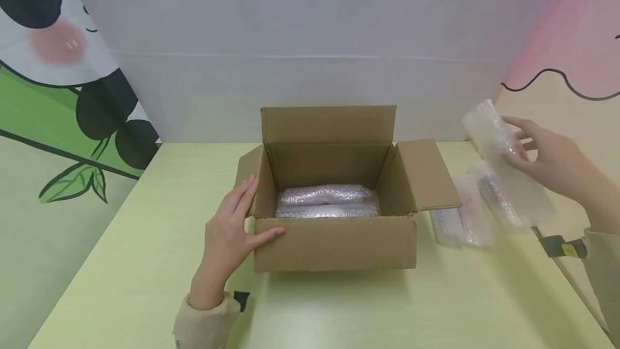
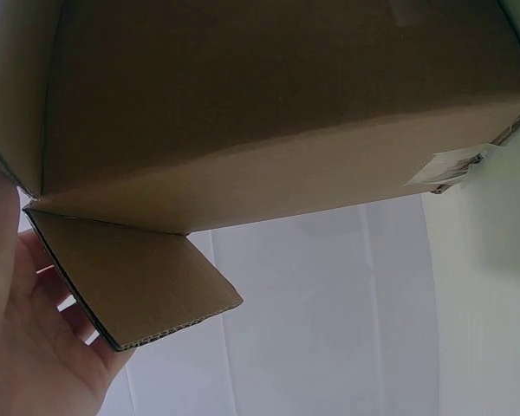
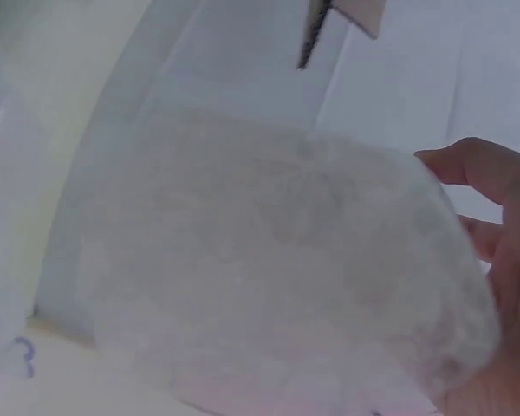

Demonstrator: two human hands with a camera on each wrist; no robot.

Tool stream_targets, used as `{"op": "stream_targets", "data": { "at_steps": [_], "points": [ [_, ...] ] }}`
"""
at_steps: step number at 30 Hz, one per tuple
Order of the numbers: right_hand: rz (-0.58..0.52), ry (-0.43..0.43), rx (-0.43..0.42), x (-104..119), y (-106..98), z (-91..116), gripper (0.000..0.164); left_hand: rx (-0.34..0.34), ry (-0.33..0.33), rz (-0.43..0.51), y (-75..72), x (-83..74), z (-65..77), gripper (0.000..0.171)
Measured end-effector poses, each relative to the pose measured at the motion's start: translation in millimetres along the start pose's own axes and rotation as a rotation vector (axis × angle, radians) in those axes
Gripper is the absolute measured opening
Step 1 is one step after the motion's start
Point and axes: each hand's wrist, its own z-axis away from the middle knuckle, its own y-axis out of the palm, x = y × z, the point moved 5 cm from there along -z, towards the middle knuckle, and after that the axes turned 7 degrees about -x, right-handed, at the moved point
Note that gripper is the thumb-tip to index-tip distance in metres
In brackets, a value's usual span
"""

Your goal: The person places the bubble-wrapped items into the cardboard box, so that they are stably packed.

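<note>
Cardboard box point(image 1: 335, 245) stands on the worktop point(image 1: 310, 314); the left hand point(image 1: 229, 238) spreads its grip across one near corner, apparently to steady it. Inside, bubble-wrapped bundles point(image 1: 326, 210) lie side by side. Farther right, the right hand's grip pinches a bubble-wrap packet point(image 3: 286, 260) near others.

The head camera looks forward and down over the desk point(image 1: 315, 311), taking in the left hand point(image 1: 227, 236) and right hand point(image 1: 557, 155) from well back. The left wrist camera faces the cardboard box point(image 1: 334, 244) from close beside its hand. The right wrist camera nearly touches the bubble wrap point(image 3: 286, 260) beside its hand. Each wrist view shares its hand and that object with the head view.
</note>
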Motion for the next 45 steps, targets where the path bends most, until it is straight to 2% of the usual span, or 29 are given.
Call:
{"op": "stream_targets", "data": {
  "at_steps": [5,10,14,18,20,23,29,34,40,45],
  "points": [
    [-0.036,-0.098,-0.021,58,-19,-29,0.068,-0.003,0.004,-0.002,-0.5,-0.3,-0.1,0.099],
    [-0.135,-0.288,0.006,126,-22,-50,0.070,-0.002,0.005,0.003,-0.7,-0.2,-0.6,0.099],
    [-0.156,-0.399,0.140,172,-8,-65,0.064,-0.001,0.003,0.013,-0.4,0.5,-0.4,0.099],
    [-0.130,-0.483,0.297,205,18,-80,0.061,-0.003,0.005,0.014,-0.1,1.0,0.5,0.098],
    [-0.122,-0.540,0.350,217,33,-87,0.060,-0.001,0.005,0.010,-0.1,1.0,0.7,0.099],
    [-0.126,-0.607,0.417,231,55,-96,0.058,0.002,0.007,0.005,-0.3,0.2,0.6,0.099],
    [-0.120,-0.641,0.553,246,97,-104,0.059,0.006,0.007,0.000,-1.1,-0.8,0.4,0.099],
    [-0.043,-0.685,0.626,255,128,-104,0.060,0.010,0.006,-0.003,-1.5,-0.7,0.5,0.099],
    [0.108,-0.737,0.636,260,162,-99,0.058,0.006,0.006,-0.006,-2.1,-0.5,0.2,0.099],
    [0.146,-0.794,0.620,263,177,-91,0.054,0.019,0.003,-0.001,-2.3,-0.6,-0.2,0.099]
  ]
}}
